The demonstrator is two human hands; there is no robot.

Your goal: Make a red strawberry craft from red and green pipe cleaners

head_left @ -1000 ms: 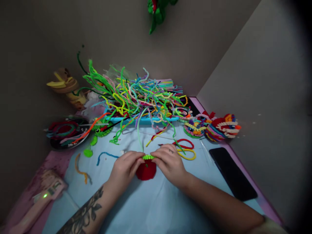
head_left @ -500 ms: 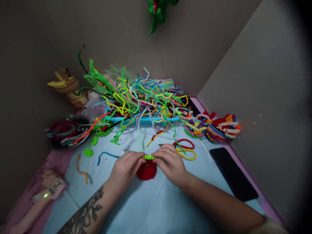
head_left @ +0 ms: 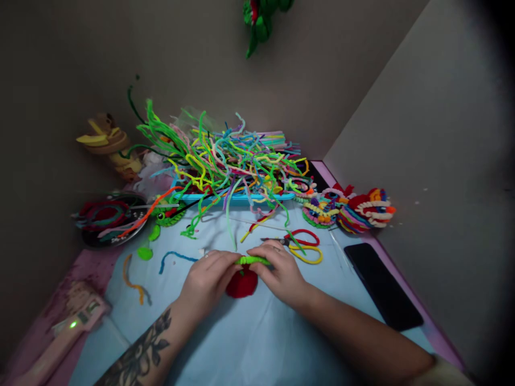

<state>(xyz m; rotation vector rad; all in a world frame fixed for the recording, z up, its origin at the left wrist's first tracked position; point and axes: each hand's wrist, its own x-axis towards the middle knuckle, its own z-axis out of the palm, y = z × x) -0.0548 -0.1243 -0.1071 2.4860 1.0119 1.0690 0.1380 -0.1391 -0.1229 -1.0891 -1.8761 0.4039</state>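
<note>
Both hands meet at the middle of the light blue table cover (head_left: 249, 332). My left hand (head_left: 207, 276) and my right hand (head_left: 279, 271) pinch the two ends of a bright green pipe cleaner (head_left: 252, 260) that lies across the top of a red pipe-cleaner ball (head_left: 242, 284). The red ball rests on the cover between my fingers, partly hidden by them. My left forearm has a dark tattoo.
A blue tray (head_left: 237, 197) heaped with several coloured pipe cleaners stands behind. Red and yellow scissors (head_left: 301, 244) lie right of my hands, a black phone (head_left: 382, 284) further right, finished multicoloured figures (head_left: 350, 209) at the corner. A dark plate (head_left: 110, 217) and a pink glue gun (head_left: 60, 332) lie left.
The green pipe cleaner has been drawn out longer and straighter across the red ball, towards the right. My hands have shifted only slightly.
</note>
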